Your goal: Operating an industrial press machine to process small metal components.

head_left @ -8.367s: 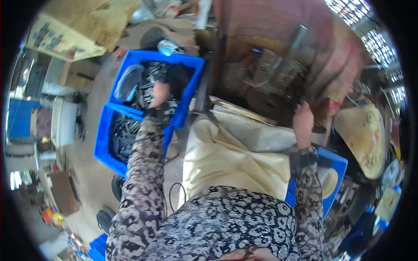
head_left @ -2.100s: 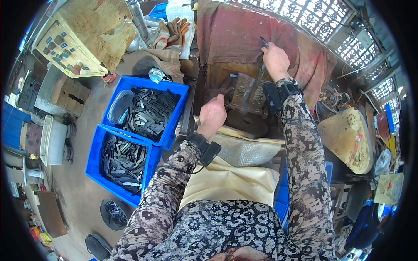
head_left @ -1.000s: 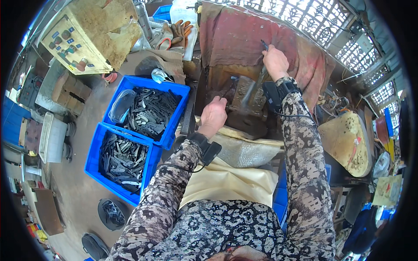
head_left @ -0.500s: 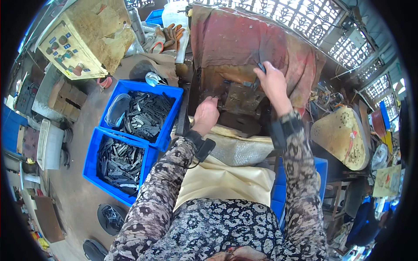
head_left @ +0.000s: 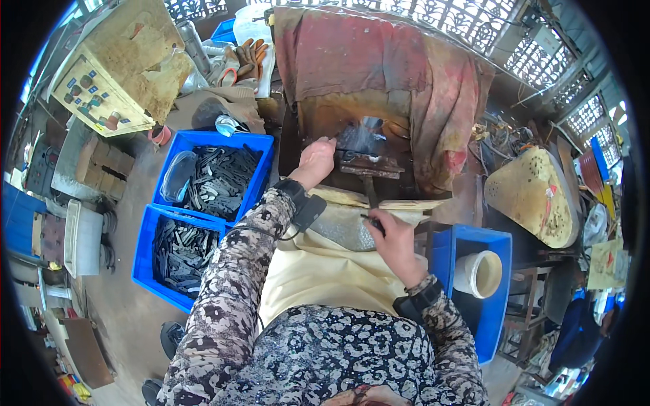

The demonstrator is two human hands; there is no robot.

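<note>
My right hand is closed round the dark handle of a tool at the front of the cloth-draped work box. From that handle a metal shaft runs up to a brownish flat metal crosspiece inside the box. My left hand is a closed fist at the box's left side; what it grips is hidden. Behind the crosspiece, a bluish-white haze or spray shows over dark parts I cannot make out. A reddish-brown cloth hangs over the box.
Two blue bins of flat dark metal pieces stand at my left, a clear plastic container in the far one. To my right, a blue crate holds a white bucket. A control box with knobs stands far left.
My right hand has come down from beside the cloth, where it held a small dark piece, to the tool handle in front. The bluish-white haze has appeared. My left hand stays near its place.
</note>
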